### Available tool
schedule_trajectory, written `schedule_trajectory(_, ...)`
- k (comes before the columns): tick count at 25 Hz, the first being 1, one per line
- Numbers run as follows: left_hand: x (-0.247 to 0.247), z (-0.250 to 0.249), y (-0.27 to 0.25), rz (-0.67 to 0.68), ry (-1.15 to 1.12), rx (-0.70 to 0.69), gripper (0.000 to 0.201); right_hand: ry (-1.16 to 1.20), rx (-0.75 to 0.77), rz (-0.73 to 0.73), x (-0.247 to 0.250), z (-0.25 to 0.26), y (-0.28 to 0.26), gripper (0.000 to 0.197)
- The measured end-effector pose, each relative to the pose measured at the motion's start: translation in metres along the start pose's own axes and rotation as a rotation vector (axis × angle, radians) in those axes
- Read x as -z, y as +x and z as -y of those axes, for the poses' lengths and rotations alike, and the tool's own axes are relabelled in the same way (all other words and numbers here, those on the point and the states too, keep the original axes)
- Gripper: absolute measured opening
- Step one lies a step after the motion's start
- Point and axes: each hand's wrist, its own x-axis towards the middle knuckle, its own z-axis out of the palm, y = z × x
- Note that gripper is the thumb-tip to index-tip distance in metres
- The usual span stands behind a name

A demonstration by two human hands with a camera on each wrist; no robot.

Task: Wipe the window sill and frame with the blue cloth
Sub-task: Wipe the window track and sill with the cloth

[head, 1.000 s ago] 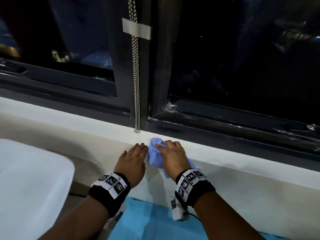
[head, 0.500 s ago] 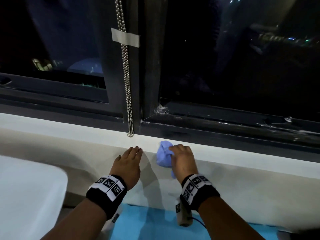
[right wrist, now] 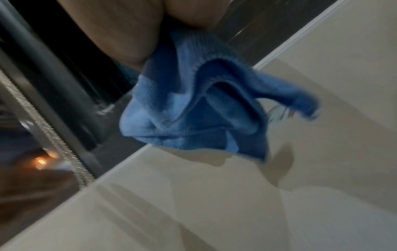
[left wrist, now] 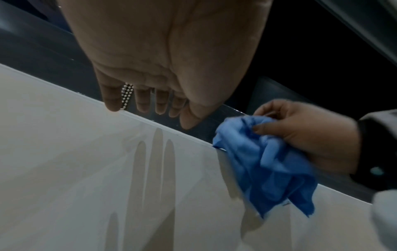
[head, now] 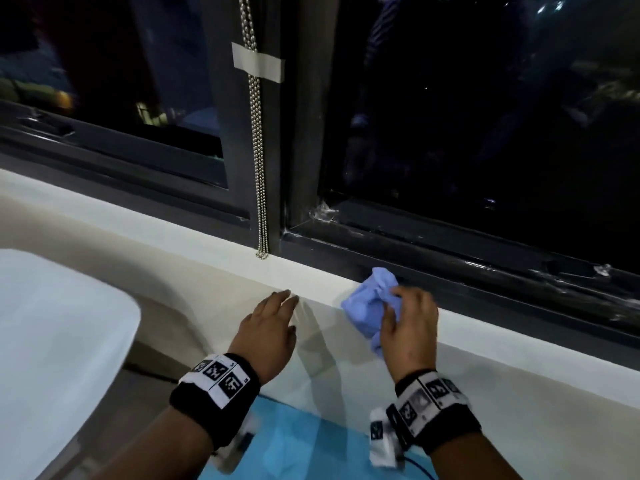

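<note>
Head view: the right hand (head: 410,327) has the blue cloth (head: 372,303) bunched in its fingers on the white window sill (head: 214,261), right against the dark frame (head: 450,268). The left hand (head: 268,327) lies flat, fingers straight, holding nothing. Left wrist view: cloth crumpled at the sill's edge. Right wrist view: its folds hang loose. Looks mid-wipe; next up, I'd guess sliding along the sill, then the frame.

White sill (head: 194,258) lies open leftward (bead chain (head: 258,150) hangs at the mullion).
</note>
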Motion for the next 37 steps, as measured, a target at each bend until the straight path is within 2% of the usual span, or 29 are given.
schedule_trajectory(1,-0.002,-0.009,0.001,-0.007,-0.004,-0.001,0.057,-0.116,-0.010,0.057,-0.005,-0.009,0.001,0.024)
schedule_trajectory(3,-0.010,-0.024,0.003,-0.003,-0.016,-0.004,0.056,-0.352,0.057,0.243,-0.020,-0.017,-0.011,0.041)
schedule_trajectory(4,-0.013,-0.030,0.003,-0.008,-0.023,-0.005,0.056,-0.375,0.108,0.341,-0.026,-0.015,-0.018,0.049)
schedule_trajectory(5,-0.016,-0.034,0.003,-0.020,-0.029,-0.007,0.055,-0.340,0.172,0.407,-0.030,-0.012,-0.022,0.054)
schedule_trajectory(7,-0.023,-0.043,0.005,-0.042,-0.052,-0.010,0.059,-0.155,0.278,0.491,-0.024,-0.011,-0.017,0.049)
schedule_trajectory(8,-0.024,-0.046,0.007,-0.056,-0.067,-0.009,0.062,-0.046,0.272,0.505,-0.014,-0.010,-0.010,0.047)
schedule_trajectory(10,-0.025,-0.052,0.015,-0.081,-0.064,-0.006,0.060,0.135,0.164,0.415,0.012,-0.012,0.004,0.047)
schedule_trajectory(11,-0.024,-0.056,0.019,-0.099,-0.052,-0.006,0.058,0.177,0.107,0.288,0.027,-0.016,0.011,0.049)
schedule_trajectory(13,-0.023,-0.059,0.026,-0.098,-0.009,0.019,0.056,0.150,0.059,0.006,0.058,-0.024,0.023,0.050)
schedule_trajectory(15,-0.023,-0.060,0.031,-0.038,0.045,0.094,0.058,0.086,0.036,-0.162,0.072,-0.036,0.034,0.045)
schedule_trajectory(17,-0.021,-0.057,0.034,0.003,0.112,0.150,0.058,-0.038,0.043,-0.117,0.061,-0.049,0.039,0.041)
schedule_trajectory(19,-0.022,-0.051,0.035,0.056,0.148,0.165,0.058,-0.246,0.091,0.029,0.038,-0.057,0.034,0.041)
schedule_trajectory(21,-0.023,-0.045,0.034,0.107,0.181,0.140,0.058,-0.331,0.125,0.129,0.019,-0.052,0.032,0.045)
schedule_trajectory(26,-0.012,-0.027,0.040,0.150,0.180,0.062,0.055,-0.302,0.270,0.261,-0.022,-0.011,0.052,0.065)
schedule_trajectory(30,-0.004,-0.013,0.044,0.180,0.139,-0.007,0.052,-0.285,0.238,0.369,-0.055,0.020,0.064,0.049)
schedule_trajectory(33,-0.001,0.001,0.042,0.140,-0.043,-0.074,0.047,-0.244,0.193,0.409,-0.079,0.040,0.069,0.045)
schedule_trajectory(35,0.000,0.012,0.036,0.070,-0.121,-0.092,0.039,-0.234,0.265,0.409,-0.089,0.056,0.071,0.045)
schedule_trajectory(37,0.000,0.022,0.026,0.011,-0.106,-0.081,0.033,-0.152,0.369,0.397,-0.094,0.075,0.075,0.041)
